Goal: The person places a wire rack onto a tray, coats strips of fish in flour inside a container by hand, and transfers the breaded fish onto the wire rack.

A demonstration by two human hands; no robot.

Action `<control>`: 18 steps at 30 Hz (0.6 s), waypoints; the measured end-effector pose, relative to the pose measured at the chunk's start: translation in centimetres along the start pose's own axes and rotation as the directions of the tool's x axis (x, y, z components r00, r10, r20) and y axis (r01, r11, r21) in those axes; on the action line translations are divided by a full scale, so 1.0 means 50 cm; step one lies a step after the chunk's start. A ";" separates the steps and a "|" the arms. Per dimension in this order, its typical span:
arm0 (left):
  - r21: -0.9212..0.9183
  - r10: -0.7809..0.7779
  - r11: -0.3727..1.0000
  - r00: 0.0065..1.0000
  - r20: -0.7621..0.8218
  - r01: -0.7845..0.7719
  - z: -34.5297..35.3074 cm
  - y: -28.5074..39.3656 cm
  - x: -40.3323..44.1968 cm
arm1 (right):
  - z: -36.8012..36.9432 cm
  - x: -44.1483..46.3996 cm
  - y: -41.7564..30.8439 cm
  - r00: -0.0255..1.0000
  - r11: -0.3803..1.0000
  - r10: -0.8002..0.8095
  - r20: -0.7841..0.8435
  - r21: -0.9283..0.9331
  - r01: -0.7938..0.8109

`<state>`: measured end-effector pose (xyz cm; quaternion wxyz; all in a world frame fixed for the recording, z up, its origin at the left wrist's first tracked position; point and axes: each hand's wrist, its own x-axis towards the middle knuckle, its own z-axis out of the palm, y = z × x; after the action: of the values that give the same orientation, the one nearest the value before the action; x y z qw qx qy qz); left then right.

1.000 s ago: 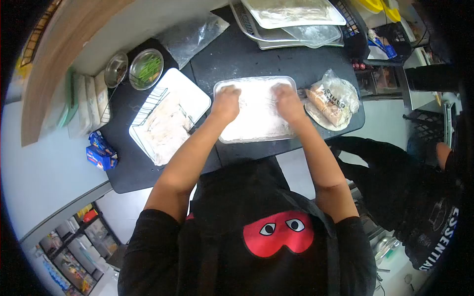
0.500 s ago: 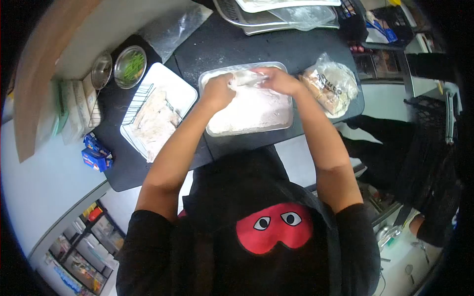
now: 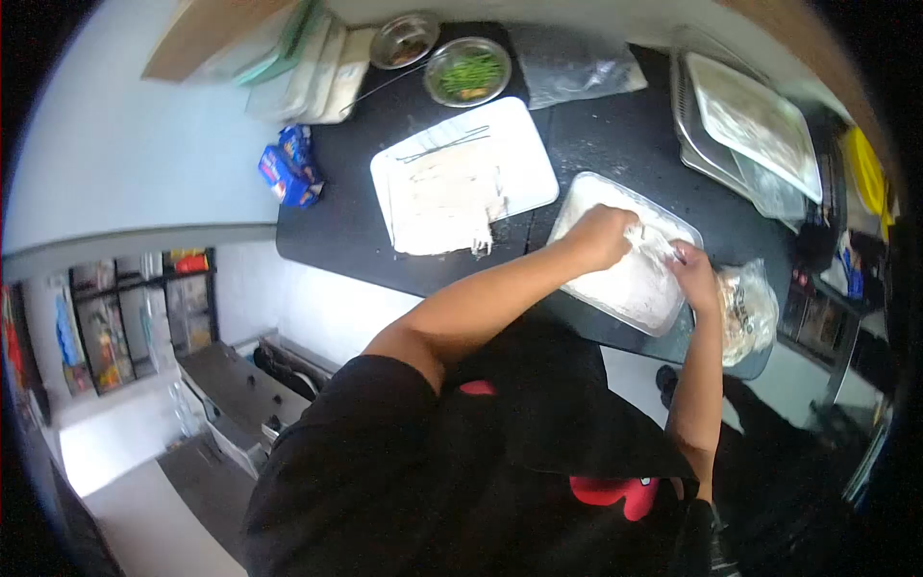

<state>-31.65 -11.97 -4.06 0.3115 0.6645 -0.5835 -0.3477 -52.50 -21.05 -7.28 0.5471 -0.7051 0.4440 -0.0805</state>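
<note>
A metal tray (image 3: 615, 288) of white flour lies under both hands. Over it, my left hand (image 3: 603, 238) is closed on one end of a flour-coated piece of food (image 3: 653, 240). My right hand (image 3: 694, 274) pinches the other end near the tray's right side. White coating hides what kind of food it is. To the left, a white tray (image 3: 532, 159) carries a wire rack (image 3: 433, 149) and several floured pieces (image 3: 447, 207) laid side by side.
Behind the white tray stand a bowl of chopped greens (image 3: 468, 75) and a smaller metal bowl (image 3: 405, 40). A clear plastic bag (image 3: 577, 67) lies at the back. Stacked trays (image 3: 755, 120) are at back right, a bread bag (image 3: 748, 313) at right, and blue packets (image 3: 291, 168) at left.
My view has turned left, so the table's things appear shifted and rotated. Both hands remain over the flour tray with the coated piece between them.
</note>
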 end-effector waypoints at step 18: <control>-0.294 -0.255 0.935 0.952 -0.170 0.198 -0.152 -0.094 -0.141 | 0.075 0.070 -0.153 0.963 0.995 -0.002 0.268 -0.095 0.029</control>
<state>-23.28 -4.31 -2.91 0.4165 0.7104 -0.4137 -0.3883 -44.05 -20.90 -3.57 0.5661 -0.7389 0.3640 0.0332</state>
